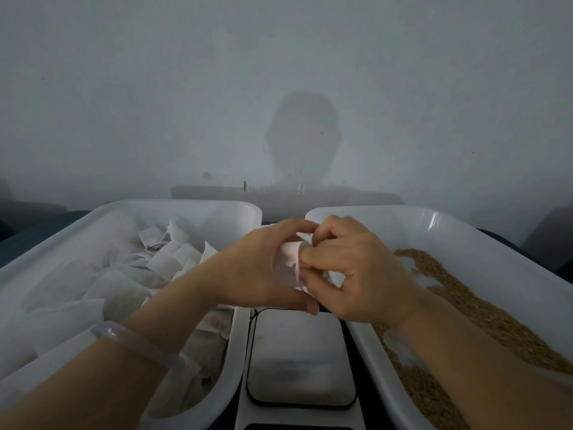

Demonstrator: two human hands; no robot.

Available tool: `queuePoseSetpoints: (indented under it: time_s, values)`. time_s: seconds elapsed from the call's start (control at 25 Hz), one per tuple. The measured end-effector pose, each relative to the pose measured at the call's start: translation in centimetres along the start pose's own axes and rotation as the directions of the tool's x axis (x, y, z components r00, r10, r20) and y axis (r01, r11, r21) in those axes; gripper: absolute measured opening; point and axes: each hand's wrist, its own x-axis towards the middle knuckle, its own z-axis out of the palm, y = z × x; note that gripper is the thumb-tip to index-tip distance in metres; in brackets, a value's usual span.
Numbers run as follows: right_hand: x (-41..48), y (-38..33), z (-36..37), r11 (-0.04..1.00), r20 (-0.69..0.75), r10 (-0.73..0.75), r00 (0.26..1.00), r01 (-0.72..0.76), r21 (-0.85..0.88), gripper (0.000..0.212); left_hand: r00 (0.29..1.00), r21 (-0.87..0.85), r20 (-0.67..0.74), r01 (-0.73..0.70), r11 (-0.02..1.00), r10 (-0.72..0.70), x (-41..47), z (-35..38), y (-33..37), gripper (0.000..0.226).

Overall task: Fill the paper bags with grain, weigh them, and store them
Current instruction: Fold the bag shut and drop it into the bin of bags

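left hand [257, 268]: curled round a small paper bag [288, 265], thumb underneath; probably steadying it.
right hand [356, 274]: fingertips pinch the bag's edge; looks like it's prying the mouth open for filling.
paper bag: thin, white, limp, creased; held in the air above the scale [297, 358].
scale: flat matte plate, rounded corners; sits between the tubs, handy for weighing.
left tub [186, 204]: glossy white plastic, heaped with flat bags [164, 262].
right tub [403, 212]: same plastic; brown granular grain [496, 321] just beside the right hand.

Bare forearms; translucent pale bangle [136, 344] on left wrist.
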Motion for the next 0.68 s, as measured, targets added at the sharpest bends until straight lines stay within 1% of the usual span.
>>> queuePoseSetpoints:
  time_s: [0.08, 0.16, 0.2, 0.24, 0.28, 0.32, 0.36, 0.4, 0.44, 0.48, 0.52, 0.56, 0.6, 0.64, 0.68]
  values:
    - [0.1, -0.1, 0.1, 1.000, -0.014, -0.021, 1.000, 0.021, 0.019, 0.017, 0.998, -0.079, -0.018, 0.061, 0.995, -0.063, 0.1, 0.6, 0.4, 0.050]
    - [0.1, 0.0, -0.2, 0.999, -0.037, -0.026, 0.999, 0.027, 0.028, 0.019, 0.991, -0.179, 0.016, 0.132, 0.975, -0.131, 0.4, 0.9, 0.7, 0.029]
    - [0.1, 0.0, -0.3, 0.999, -0.039, -0.017, 0.999, 0.019, 0.035, 0.020, 0.990, -0.193, 0.042, 0.142, 0.971, -0.137, 0.4, 1.1, 0.6, 0.024]
    - [0.0, -0.2, -0.3, 0.998, -0.032, 0.003, 0.999, -0.001, 0.058, 0.021, 0.988, -0.187, 0.064, 0.150, 0.971, -0.140, 0.4, 1.1, 0.6, 0.023]
    - [-0.1, -0.3, -0.5, 0.992, -0.019, 0.041, 0.999, -0.038, 0.116, 0.021, 0.985, -0.183, 0.081, 0.162, 0.970, -0.150, 0.4, 1.2, 0.5, 0.025]
    - [-0.1, -0.4, -0.8, 0.970, -0.001, 0.113, 0.994, -0.110, 0.217, 0.024, 0.982, -0.191, 0.092, 0.178, 0.965, -0.162, 0.4, 1.3, 0.3, 0.025]
    - [-0.2, -0.2, -1.5, 0.923, 0.016, 0.214, 0.977, -0.208, 0.323, 0.028, 0.980, -0.209, 0.096, 0.190, 0.959, -0.173, 0.4, 1.4, 0.2, 0.021]
    - [-0.3, 0.3, -2.4, 0.870, 0.027, 0.321, 0.947, -0.306, 0.387, 0.031, 0.980, -0.223, 0.088, 0.193, 0.956, -0.178, 0.3, 1.5, 0.1, 0.017]
    - [-0.7, 1.3, -3.5, 0.825, 0.040, 0.423, 0.905, -0.402, 0.397, 0.030, 0.982, -0.230, 0.073, 0.188, 0.955, -0.176, 0.3, 1.5, -0.1, 0.015]
    - [-1.4, 2.6, -5.0, 0.785, 0.090, 0.521, 0.849, -0.518, 0.339, 0.028, 0.983, -0.241, 0.062, 0.184, 0.953, -0.174, 0.3, 1.6, -0.2, 0.013]
    - [-2.6, 4.2, -6.6, 0.749, 0.200, 0.605, 0.771, -0.636, 0.187, 0.030, 0.983, -0.264, 0.059, 0.184, 0.947, -0.174, 0.4, 1.6, -0.1, 0.017]
    - [-4.4, 5.7, -8.0, 0.698, 0.360, 0.678, 0.641, -0.715, -0.042, 0.037, 0.982, -0.303, 0.061, 0.189, 0.934, -0.178, 0.4, 1.6, 0.0, 0.025]
    - [-6.5, 6.9, -9.3, 0.638, 0.520, 0.728, 0.446, -0.717, -0.279, 0.049, 0.981, -0.360, 0.067, 0.193, 0.913, -0.181, 0.3, 1.7, 0.2, 0.031]
    - [-8.9, 7.5, -10.2, 0.589, 0.626, 0.745, 0.231, -0.669, -0.454, 0.064, 0.980, -0.417, 0.073, 0.196, 0.887, -0.183, 0.2, 1.7, 0.4, 0.032]
    - [-10.9, 7.7, -10.6, 0.564, 0.683, 0.727, 0.061, -0.619, -0.546, 0.077, 0.979, -0.456, 0.080, 0.201, 0.867, -0.185, 0.2, 1.7, 0.6, 0.031]
